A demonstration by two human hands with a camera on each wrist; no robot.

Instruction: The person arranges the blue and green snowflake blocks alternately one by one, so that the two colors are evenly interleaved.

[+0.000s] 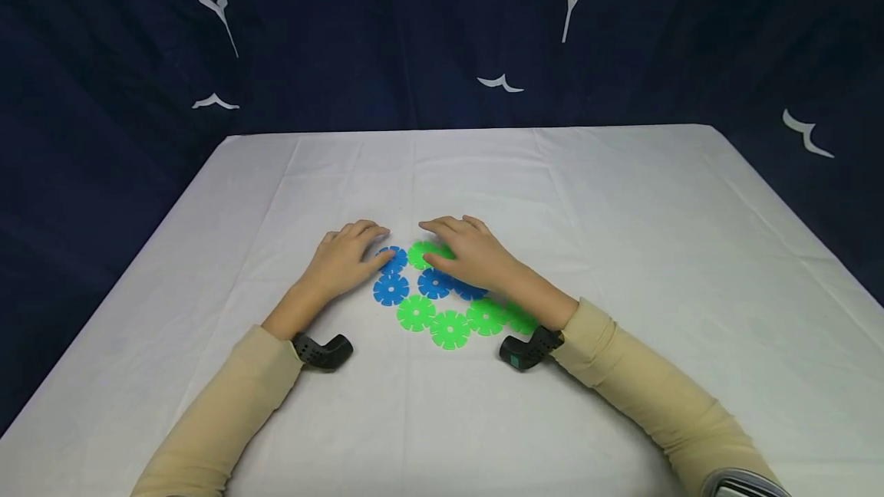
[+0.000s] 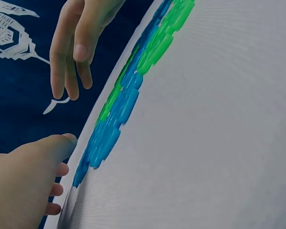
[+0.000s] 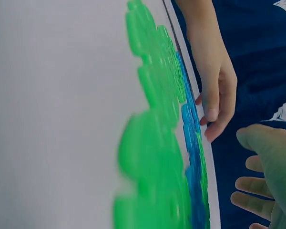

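Notched, flower-shaped plastic discs in blue (image 1: 391, 290) and green (image 1: 450, 330) lie flat on the table in a loose ring, edges close together. My left hand (image 1: 348, 259) is at the ring's left side, fingers loosely bent, the thumb overlapping the upper blue disc in the head view. Over the ring's far right side, my right hand (image 1: 473, 251) spreads its fingers and partly hides green and blue discs. Neither hand grips anything. Seen low from the left wrist, blue discs (image 2: 105, 143) are nearest; the right wrist view has green discs (image 3: 152, 143) in front.
A white cloth (image 1: 656, 251) with fold creases covers the table. Behind it hangs a dark blue curtain (image 1: 345, 37) with white feather and bird prints. Black wrist cameras (image 1: 324, 353) sit at both cuffs, close above the cloth. A grey-rimmed object (image 1: 742, 482) shows at the bottom right.
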